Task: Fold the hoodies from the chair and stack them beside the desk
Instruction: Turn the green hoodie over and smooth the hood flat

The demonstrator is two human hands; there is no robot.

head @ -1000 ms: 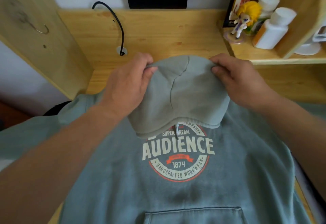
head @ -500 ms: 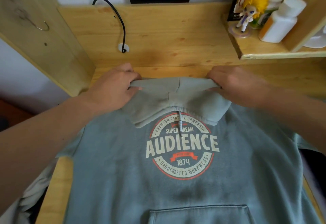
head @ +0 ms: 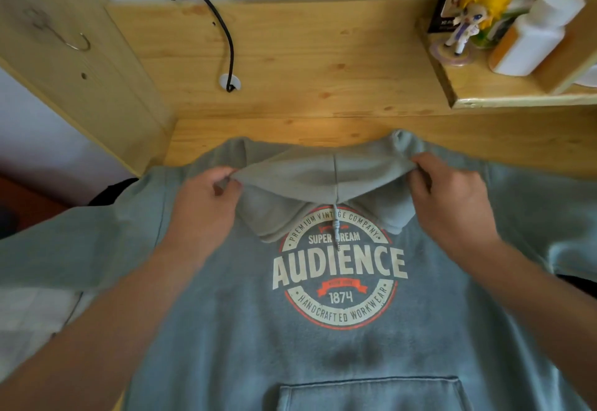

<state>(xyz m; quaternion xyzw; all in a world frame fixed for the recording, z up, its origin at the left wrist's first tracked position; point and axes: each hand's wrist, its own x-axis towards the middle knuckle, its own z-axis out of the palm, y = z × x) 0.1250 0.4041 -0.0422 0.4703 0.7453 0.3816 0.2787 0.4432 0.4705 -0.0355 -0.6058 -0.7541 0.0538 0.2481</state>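
The grey hoodie (head: 339, 330) lay chest-up across the desk (head: 307, 64), spread flat, I judged, so I could fold it squarely. Its hood (head: 323, 181) was doubled down toward the near chest print, and my left hand (head: 206, 213) and right hand (head: 452, 203), knuckles up, each pinched one corner of its fold with curled fingers.

Single view only, head-mounted, wide-angle. Looks forward and steeply down onto the bench (head: 310, 64) from close above its near edge. Bench back panel runs across frame top; cable grommet (head: 229, 82) sits left of centre. Forearms enter from the bottom corners. Edges bow noticeably.
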